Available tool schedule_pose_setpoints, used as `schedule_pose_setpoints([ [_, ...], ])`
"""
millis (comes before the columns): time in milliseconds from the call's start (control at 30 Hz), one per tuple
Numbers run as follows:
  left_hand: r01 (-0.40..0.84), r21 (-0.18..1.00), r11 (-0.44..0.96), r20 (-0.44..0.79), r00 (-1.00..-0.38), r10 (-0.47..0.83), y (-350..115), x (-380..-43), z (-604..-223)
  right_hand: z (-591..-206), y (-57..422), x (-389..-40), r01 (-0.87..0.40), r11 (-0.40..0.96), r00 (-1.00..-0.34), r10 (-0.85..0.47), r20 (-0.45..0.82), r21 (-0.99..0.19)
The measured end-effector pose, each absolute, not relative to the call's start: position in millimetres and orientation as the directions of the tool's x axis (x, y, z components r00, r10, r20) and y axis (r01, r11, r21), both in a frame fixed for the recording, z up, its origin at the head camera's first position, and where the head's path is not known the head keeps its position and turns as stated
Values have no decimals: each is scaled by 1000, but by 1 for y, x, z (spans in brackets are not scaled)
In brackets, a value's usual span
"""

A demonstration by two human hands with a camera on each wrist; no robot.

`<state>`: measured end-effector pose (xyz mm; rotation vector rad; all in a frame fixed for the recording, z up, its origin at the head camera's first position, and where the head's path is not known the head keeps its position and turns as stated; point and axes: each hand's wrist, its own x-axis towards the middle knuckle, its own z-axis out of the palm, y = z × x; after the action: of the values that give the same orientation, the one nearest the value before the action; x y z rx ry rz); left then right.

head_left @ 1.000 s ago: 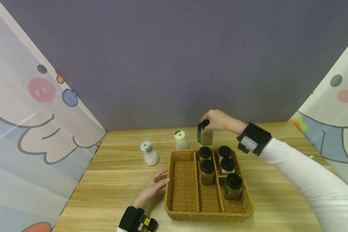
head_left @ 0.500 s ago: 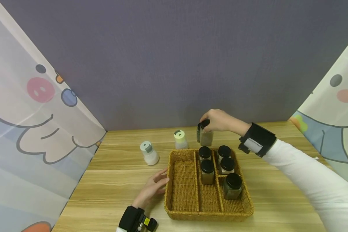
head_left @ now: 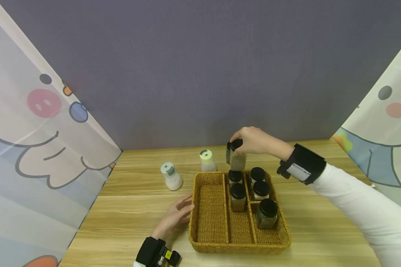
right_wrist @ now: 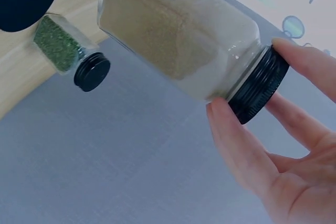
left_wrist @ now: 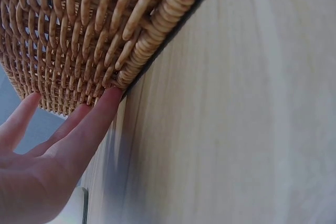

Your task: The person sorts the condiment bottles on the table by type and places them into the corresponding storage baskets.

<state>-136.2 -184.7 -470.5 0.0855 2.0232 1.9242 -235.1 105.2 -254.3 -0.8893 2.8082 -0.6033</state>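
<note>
My right hand (head_left: pixel 252 140) pinches the black lid of a glass spice jar (right_wrist: pixel 163 30) filled with tan powder. In the head view that jar hangs just behind the wicker basket (head_left: pixel 209 244), its lower end near the basket's back rim. Beside it, a smaller jar of green flakes (right_wrist: pixel 56 44) stands on the table, partly hidden in the head view. My left hand (head_left: pixel 173 217) touches the basket's left wall with its fingers extended, and the left wrist view shows fingertips against the weave (left_wrist: pixel 79 40).
Inside the basket, several black-lidded jars (head_left: pixel 238 200) stand in the middle and right compartments. A grey-capped shaker (head_left: pixel 172 177) and a yellow-capped shaker (head_left: pixel 207 161) are on the table (head_left: pixel 127 207) behind and left. A grey panel (head_left: pixel 200 74) rises along the back.
The right hand has lifted the jar of tan powder slightly and brought it a little towards the basket. My left hand stays at the basket's left side.
</note>
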Motion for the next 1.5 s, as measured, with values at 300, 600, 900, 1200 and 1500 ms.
schedule_pose_setpoints([
  [300, -197, 977, 80, -212, -940, 268, -185, -137, -472, -248, 102, -220, -538, 740, -802, -597, -26, -405],
  [600, -194, 977, 85, -210, -942, 263, -185, -137, -471, -249, 100, -207, -572, 743, -786, -618, -27, -348],
  [900, -193, 977, 86, -210, -941, 267, -185, -137, -471, -248, 104, -191, -562, 741, -794, -608, -11, -366],
  [1200, -193, 978, 78, -208, -940, 272, -184, -138, -472, -250, 102, -177, -589, 722, -779, -627, 16, -362],
  [1500, -188, 978, 88, -204, -943, 261, -184, -138, -471, -250, 101, -162, -573, 726, -783, -622, -8, -381],
])
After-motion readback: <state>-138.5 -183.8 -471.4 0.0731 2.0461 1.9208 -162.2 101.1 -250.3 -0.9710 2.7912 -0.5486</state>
